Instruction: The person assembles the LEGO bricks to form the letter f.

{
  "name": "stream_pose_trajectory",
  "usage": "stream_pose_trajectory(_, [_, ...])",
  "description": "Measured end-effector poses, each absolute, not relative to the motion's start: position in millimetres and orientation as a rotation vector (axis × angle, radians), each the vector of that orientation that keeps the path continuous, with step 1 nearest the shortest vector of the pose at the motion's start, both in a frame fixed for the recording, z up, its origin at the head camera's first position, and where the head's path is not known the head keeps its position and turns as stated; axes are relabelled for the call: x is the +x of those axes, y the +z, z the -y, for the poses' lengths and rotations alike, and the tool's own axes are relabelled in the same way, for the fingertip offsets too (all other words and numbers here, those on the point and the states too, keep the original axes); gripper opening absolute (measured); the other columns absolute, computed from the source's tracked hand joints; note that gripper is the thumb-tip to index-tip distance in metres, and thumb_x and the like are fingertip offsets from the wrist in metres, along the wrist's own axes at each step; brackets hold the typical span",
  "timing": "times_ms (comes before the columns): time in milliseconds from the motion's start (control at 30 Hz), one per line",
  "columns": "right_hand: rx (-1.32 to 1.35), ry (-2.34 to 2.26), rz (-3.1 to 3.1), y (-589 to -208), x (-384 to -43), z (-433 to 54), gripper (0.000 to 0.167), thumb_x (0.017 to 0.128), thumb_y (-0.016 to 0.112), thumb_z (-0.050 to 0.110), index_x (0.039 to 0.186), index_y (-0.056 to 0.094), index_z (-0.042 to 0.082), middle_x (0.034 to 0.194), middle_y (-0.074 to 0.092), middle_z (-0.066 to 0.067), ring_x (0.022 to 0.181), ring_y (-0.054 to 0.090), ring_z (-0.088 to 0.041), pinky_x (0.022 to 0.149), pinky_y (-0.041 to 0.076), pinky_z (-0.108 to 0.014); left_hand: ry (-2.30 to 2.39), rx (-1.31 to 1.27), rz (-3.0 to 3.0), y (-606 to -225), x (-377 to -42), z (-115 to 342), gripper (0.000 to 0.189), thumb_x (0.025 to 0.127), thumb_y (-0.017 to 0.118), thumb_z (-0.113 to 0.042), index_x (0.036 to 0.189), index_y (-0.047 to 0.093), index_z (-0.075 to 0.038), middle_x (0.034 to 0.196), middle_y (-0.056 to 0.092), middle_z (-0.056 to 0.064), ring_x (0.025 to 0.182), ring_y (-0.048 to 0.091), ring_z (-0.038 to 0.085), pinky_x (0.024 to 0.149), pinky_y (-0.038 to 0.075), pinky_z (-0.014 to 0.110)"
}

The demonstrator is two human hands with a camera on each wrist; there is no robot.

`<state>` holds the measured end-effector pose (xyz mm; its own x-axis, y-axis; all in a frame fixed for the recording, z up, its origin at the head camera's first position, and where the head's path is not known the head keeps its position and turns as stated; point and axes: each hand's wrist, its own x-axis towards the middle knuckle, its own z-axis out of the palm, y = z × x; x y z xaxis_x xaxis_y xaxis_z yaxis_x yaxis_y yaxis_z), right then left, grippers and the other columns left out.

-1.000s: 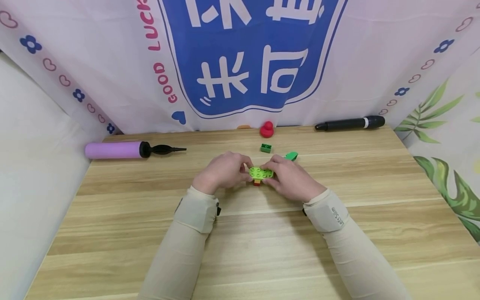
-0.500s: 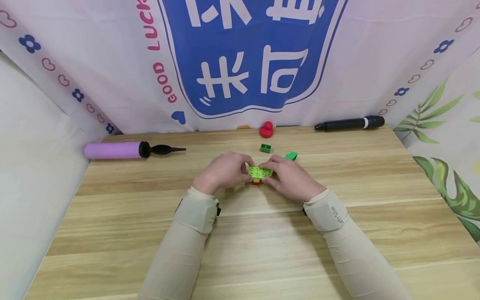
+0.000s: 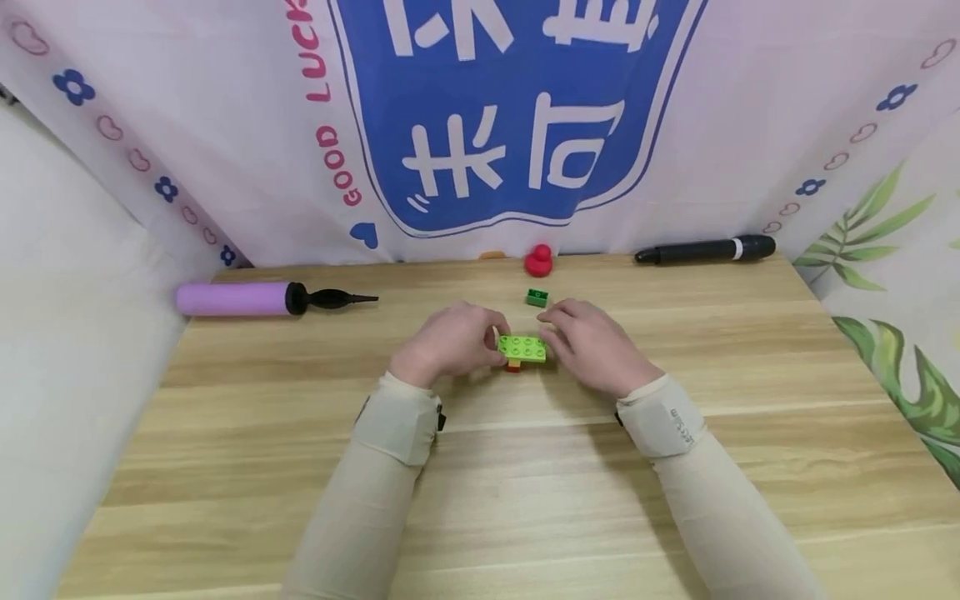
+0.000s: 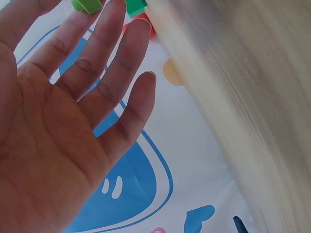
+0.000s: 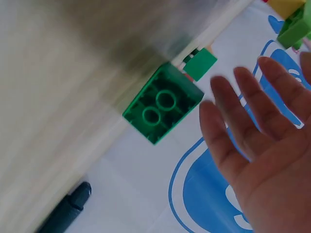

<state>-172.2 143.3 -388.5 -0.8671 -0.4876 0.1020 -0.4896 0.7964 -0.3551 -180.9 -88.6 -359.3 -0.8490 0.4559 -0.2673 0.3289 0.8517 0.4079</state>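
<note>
In the head view, my left hand [image 3: 453, 342] pinches the left end of a lime-green studded building brick [image 3: 528, 348]. Below the brick, a yellow-orange piece and a red piece [image 3: 513, 368] stick out toward the front. My right hand [image 3: 592, 346] is beside the brick's right end, its fingers loosely bent and holding nothing. A dark green brick [image 5: 163, 104] lies near the right fingertips in the right wrist view, its hollow underside facing the camera; my right hand hides it in the head view. Farther back is a smaller green brick [image 3: 537, 297].
A small red rounded toy [image 3: 538, 261] stands at the table's back edge. On the left lies a purple hand pump [image 3: 236, 298] with a black nozzle. A black marker-like tube [image 3: 701, 251] lies at back right. Behind the wooden table [image 3: 525, 500] hangs a printed cloth [image 3: 247, 125].
My right hand has let go of the lime-green brick and shifted right, now covering the green piece that showed behind it. The left hand keeps its grip. The head view has tilted slightly.
</note>
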Motion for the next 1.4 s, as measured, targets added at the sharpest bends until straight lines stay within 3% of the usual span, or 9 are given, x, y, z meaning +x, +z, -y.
stream_pose_trajectory(167, [0.796, 0.464, 3.008, -386.3, -200.8, -140.1, 0.039, 0.104, 0.069, 0.024, 0.138, 0.067, 0.005, 0.142, 0.064, -0.018, 0.132, 0.06, -0.039, 0.113, 0.047, -0.057, 0.522, 0.569, -2.654, -365.1, -179.6, 90.5, 0.034, 0.095, 0.081, -0.028, 0.128, 0.073, -0.021, 0.094, 0.069, -0.003, 0.08, 0.062, 0.017, 0.076, 0.049, 0.033])
stream_pose_trajectory(367, [0.87, 0.31, 3.159, -390.5, -241.5, -116.4, 0.04, 0.101, 0.069, 0.019, 0.14, 0.067, 0.011, 0.143, 0.064, -0.016, 0.131, 0.061, -0.037, 0.111, 0.048, -0.056, 0.532, 0.524, -2.655, -370.3, -174.7, 97.1, 0.035, 0.095, 0.081, -0.029, 0.129, 0.073, -0.022, 0.093, 0.069, -0.004, 0.079, 0.062, 0.017, 0.075, 0.049, 0.032])
stream_pose_trajectory(533, [0.897, 0.245, 3.231, -396.5, -250.6, -103.3, 0.034, 0.1, 0.069, 0.013, 0.134, 0.071, 0.014, 0.133, 0.07, -0.014, 0.12, 0.065, -0.034, 0.106, 0.052, -0.055, 0.546, 0.539, -2.668, -372.2, -172.1, 98.4, 0.035, 0.096, 0.08, -0.03, 0.13, 0.073, -0.022, 0.094, 0.069, -0.004, 0.081, 0.062, 0.017, 0.076, 0.049, 0.033])
stream_pose_trajectory(767, [0.939, 0.593, 3.072, -378.2, -223.1, -114.4, 0.028, 0.104, 0.062, 0.006, 0.13, 0.071, 0.009, 0.131, 0.068, -0.016, 0.117, 0.065, -0.035, 0.106, 0.052, -0.054, 0.537, 0.605, -2.673, -366.5, -175.0, 94.3, 0.031, 0.095, 0.081, -0.027, 0.125, 0.074, -0.022, 0.09, 0.07, -0.006, 0.08, 0.063, 0.015, 0.076, 0.051, 0.032])
stream_pose_trajectory(933, [0.906, 0.778, 2.907, -361.3, -188.0, -126.0, 0.033, 0.098, 0.07, -0.002, 0.13, 0.068, 0.005, 0.126, 0.064, -0.015, 0.102, 0.067, -0.031, 0.091, 0.06, -0.048, 0.524, 0.628, -2.663, -361.1, -179.1, 90.2, 0.032, 0.094, 0.082, -0.027, 0.125, 0.075, -0.021, 0.088, 0.07, -0.005, 0.081, 0.063, 0.016, 0.077, 0.051, 0.032])
stream_pose_trajectory(1067, [0.948, 0.764, 2.841, -357.3, -173.0, -120.6, 0.036, 0.094, 0.073, -0.005, 0.128, 0.064, 0.004, 0.123, 0.063, -0.016, 0.1, 0.069, -0.031, 0.087, 0.063, -0.046, 0.516, 0.631, -2.678, -359.1, -180.2, 92.5, 0.033, 0.094, 0.082, -0.028, 0.125, 0.075, -0.021, 0.088, 0.069, -0.005, 0.082, 0.063, 0.015, 0.076, 0.051, 0.032])
stream_pose_trajectory(1400, [0.948, 0.789, 2.837, -362.7, -165.3, -116.1, 0.039, 0.103, 0.07, 0.018, 0.133, 0.05, 0.002, 0.105, 0.074, -0.015, 0.098, 0.076, -0.033, 0.08, 0.062, -0.049, 0.51, 0.643, -2.677, -359.4, -178.6, 95.5, 0.036, 0.095, 0.081, -0.028, 0.129, 0.074, -0.02, 0.091, 0.069, -0.005, 0.084, 0.064, 0.015, 0.079, 0.052, 0.033])
